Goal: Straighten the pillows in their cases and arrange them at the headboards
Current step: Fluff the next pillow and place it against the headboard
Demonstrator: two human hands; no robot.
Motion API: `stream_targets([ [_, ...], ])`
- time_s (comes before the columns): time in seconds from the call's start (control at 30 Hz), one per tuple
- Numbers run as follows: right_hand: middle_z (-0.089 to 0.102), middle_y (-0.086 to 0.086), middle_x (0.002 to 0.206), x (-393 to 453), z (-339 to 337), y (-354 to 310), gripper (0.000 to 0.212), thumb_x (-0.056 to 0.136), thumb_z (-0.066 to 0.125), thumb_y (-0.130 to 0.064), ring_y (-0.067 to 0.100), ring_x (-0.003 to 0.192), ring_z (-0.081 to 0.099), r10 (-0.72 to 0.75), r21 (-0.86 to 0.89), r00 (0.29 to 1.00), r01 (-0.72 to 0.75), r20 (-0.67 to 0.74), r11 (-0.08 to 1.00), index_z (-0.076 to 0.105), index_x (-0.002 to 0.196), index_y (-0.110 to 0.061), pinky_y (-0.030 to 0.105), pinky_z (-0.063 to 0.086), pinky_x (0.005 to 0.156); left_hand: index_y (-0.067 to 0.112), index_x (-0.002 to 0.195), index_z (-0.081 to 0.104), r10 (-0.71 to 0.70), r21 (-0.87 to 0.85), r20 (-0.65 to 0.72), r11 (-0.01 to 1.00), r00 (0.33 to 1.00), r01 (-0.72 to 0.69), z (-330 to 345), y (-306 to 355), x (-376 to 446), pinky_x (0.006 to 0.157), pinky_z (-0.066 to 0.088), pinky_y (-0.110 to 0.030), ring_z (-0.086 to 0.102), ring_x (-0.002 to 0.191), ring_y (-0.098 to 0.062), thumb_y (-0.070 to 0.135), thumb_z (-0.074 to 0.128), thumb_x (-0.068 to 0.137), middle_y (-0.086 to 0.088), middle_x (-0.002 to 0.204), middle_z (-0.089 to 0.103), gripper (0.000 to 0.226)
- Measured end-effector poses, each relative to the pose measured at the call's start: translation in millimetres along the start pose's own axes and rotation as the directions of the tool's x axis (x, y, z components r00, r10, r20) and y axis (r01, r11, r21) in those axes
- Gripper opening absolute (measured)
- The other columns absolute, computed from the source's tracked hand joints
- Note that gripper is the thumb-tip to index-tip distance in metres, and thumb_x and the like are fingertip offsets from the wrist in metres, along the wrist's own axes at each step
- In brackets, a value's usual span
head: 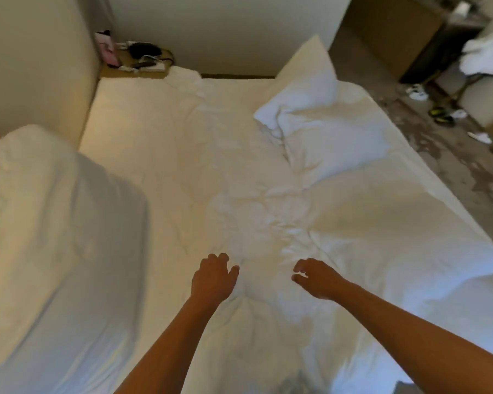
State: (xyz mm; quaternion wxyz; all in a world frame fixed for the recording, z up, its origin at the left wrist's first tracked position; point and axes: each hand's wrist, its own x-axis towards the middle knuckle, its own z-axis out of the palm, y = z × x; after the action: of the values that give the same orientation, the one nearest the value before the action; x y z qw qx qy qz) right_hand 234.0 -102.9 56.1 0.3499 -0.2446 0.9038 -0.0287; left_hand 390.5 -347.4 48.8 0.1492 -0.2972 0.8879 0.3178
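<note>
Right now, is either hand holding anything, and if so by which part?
Nothing is held. The left hand and right hand hover open, fingers loosely curled, over the rumpled duvet. The pillow lies untouched farther up the bed.

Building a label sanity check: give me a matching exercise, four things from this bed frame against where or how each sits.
Things:
1. crumpled white pillow
2. large white pillow
3. left hand
4. small bedside shelf

States:
A. near left, blurred
B. far corner, cluttered with dark items
C. far right of the bed
D. open above the wrinkled white sheet

Pairs: 1-C, 2-A, 3-D, 4-B
</note>
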Motion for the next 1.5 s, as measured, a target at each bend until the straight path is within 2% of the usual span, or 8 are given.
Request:
stream_targets([
  [0.17, 0.062, -0.003, 0.132, -27.8, -18.8, 146.8, 0.035, 0.101, 0.056, -0.052, 0.015, 0.119, 0.062, 0.13, 0.139, 0.989, -0.12, -0.065, 0.983, 0.063, 0.126, -0.029, 0.032, 0.05, 0.102, 0.02, 0.137, 0.054, 0.104, 0.034, 0.081, 0.994, 0.991, -0.107, 62.6, 130.8, 18.6, 0.1, 0.05, -0.041, 0.053, 0.128, -0.025, 0.05, 0.046, 0.101, -0.005, 0.134, 0.056, 0.047],
  [0.43, 0.06, 0.004, 0.133, -3.9, -40.8, 376.4, 0.041, 0.102, 0.056, -0.048, 0.025, 0.125, 0.059, 0.213, 0.195, 0.966, -0.182, -0.15, 0.964, 0.061, 0.133, -0.022, 0.036, 0.049, 0.101, 0.023, 0.139, 0.054, 0.114, 0.115, 0.185, 0.984, 0.976, -0.137, 191.3, 315.2, 51.2, 0.101, 0.048, -0.04, 0.052, 0.129, -0.023, 0.051, 0.045, 0.1, -0.003, 0.136, 0.056, 0.049],
  [0.7, 0.029, 0.013, 0.168, 55.9, -44.9, 518.5, 0.07, 0.1, 0.056, -0.054, 0.032, 0.153, 0.03, 0.3, 0.196, 0.926, -0.258, -0.23, 0.946, 0.038, 0.158, -0.02, 0.045, 0.036, 0.121, 0.025, 0.138, 0.054, 0.006, 0.174, 0.249, 0.983, 0.969, -0.051, 268.3, 419.5, 106.2, 0.101, 0.047, -0.039, 0.051, 0.13, -0.022, 0.052, 0.045, 0.099, -0.002, 0.137, 0.056, 0.049],
  [0.87, 0.015, 0.013, 0.173, 114.3, -51.9, 571.3, 0.086, 0.096, 0.04, -0.073, 0.035, 0.159, 0.014, 0.384, 0.178, 0.858, -0.342, -0.342, 0.923, 0.022, 0.164, -0.023, 0.065, 0.028, 0.119, 0.024, 0.141, 0.051, 0.004, 0.098, 0.195, 0.995, 0.981, -0.024, 317.8, 478.4, 165.2, 0.102, 0.048, -0.04, 0.052, 0.129, -0.024, 0.049, 0.048, 0.099, -0.005, 0.138, 0.055, 0.049],
  [1.03, 0.005, 0.019, 0.173, 157.5, -17.6, 595.3, 0.094, 0.097, 0.017, -0.077, 0.039, 0.16, 0.006, 0.364, 0.063, 0.854, -0.368, -0.371, 0.928, 0.008, 0.167, -0.016, 0.077, 0.017, 0.116, 0.027, 0.146, 0.045, 0.022, 0.077, 0.16, 0.996, 0.987, -0.035, 383.8, 511.7, 222.5, 0.111, 0.042, -0.043, 0.036, 0.143, -0.026, 0.051, 0.053, 0.095, -0.006, 0.153, 0.041, 0.056],
  [1.17, 0.003, 0.021, 0.173, 185.0, 12.8, 606.3, 0.092, 0.099, 0.02, -0.072, 0.04, 0.16, 0.003, 0.342, 0.066, 0.832, -0.349, -0.437, 0.935, 0.009, 0.167, -0.011, 0.078, 0.007, 0.118, 0.026, 0.151, 0.038, 0.056, 0.216, 0.016, 0.975, 0.998, -0.059, 414.4, 515.9, 284.7, 0.118, 0.029, -0.05, 0.034, 0.146, -0.028, 0.067, 0.045, 0.092, -0.008, 0.155, 0.042, 0.072],
  [1.3, -0.002, 0.02, 0.174, 203.7, 36.8, 616.9, 0.092, 0.1, 0.018, -0.072, 0.039, 0.161, -0.003, 0.331, 0.066, 0.804, -0.345, -0.494, 0.936, 0.003, 0.167, -0.011, 0.078, 0.005, 0.118, 0.032, 0.153, 0.035, -0.04, 0.21, 0.086, 0.978, 0.995, 0.021, 432.6, 517.7, 346.3, 0.121, 0.019, -0.057, 0.029, 0.151, -0.024, 0.093, 0.031, 0.074, -0.003, 0.159, 0.041, 0.1],
  [1.5, -0.004, 0.022, 0.173, 225.5, 48.8, 620.5, 0.093, 0.1, 0.019, -0.071, 0.04, 0.161, -0.004, 0.313, 0.039, 0.791, -0.345, -0.526, 0.938, 0.002, 0.166, -0.008, 0.078, 0.005, 0.118, 0.033, 0.151, 0.038, -0.148, 0.148, 0.083, 0.98, 0.985, 0.135, 437.6, 495.3, 399.5, 0.12, 0.017, -0.061, 0.034, 0.148, -0.029, 0.106, 0.036, 0.053, -0.005, 0.154, 0.046, 0.122],
])
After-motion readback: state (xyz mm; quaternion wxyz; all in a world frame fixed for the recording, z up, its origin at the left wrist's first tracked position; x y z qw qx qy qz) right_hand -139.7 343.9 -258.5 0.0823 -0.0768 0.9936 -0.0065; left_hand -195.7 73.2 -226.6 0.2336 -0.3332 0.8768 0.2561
